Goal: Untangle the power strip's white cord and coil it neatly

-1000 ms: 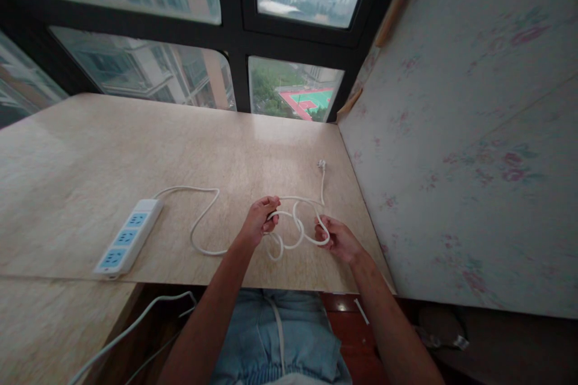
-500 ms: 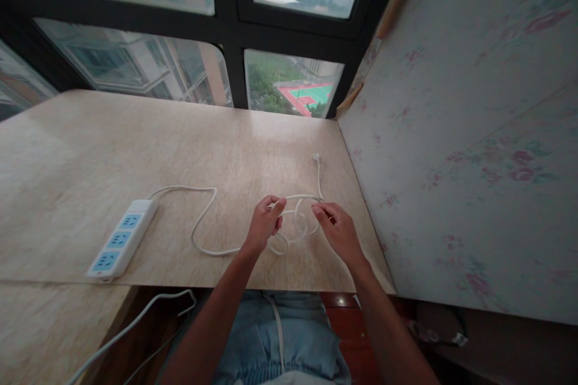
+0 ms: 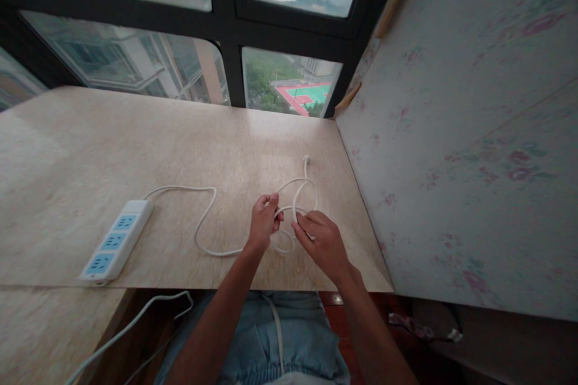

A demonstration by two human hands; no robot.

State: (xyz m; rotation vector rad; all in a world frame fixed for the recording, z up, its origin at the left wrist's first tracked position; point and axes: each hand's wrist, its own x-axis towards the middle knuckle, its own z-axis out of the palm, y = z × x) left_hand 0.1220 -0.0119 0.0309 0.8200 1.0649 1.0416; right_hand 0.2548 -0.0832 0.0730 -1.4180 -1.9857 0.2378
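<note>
A white power cord [image 3: 205, 216] runs from a power strip [image 3: 118, 240] with blue socket faces and gathers in loose loops between my hands. My left hand [image 3: 264, 219] is closed, thumb and fingers pinching the cord on the left of the loops. On the right side, my right hand [image 3: 320, 240] is closed on a loop of the same cord, raised a little off the surface. The plug [image 3: 306, 159] lies beyond both hands at the cord's far end. One small coil rests on the surface below the hands.
The pale, marbled counter [image 3: 135, 144] reaches back to a dark-framed window [image 3: 235, 30]. A flower-patterned wall [image 3: 451, 150] bounds the right side. Another white cable [image 3: 130, 328] hangs below the counter's front edge at left.
My right hand has moved left and slightly down toward my left hand, now gripping a loop. The plug has shifted a little left, and the loops have changed shape.
</note>
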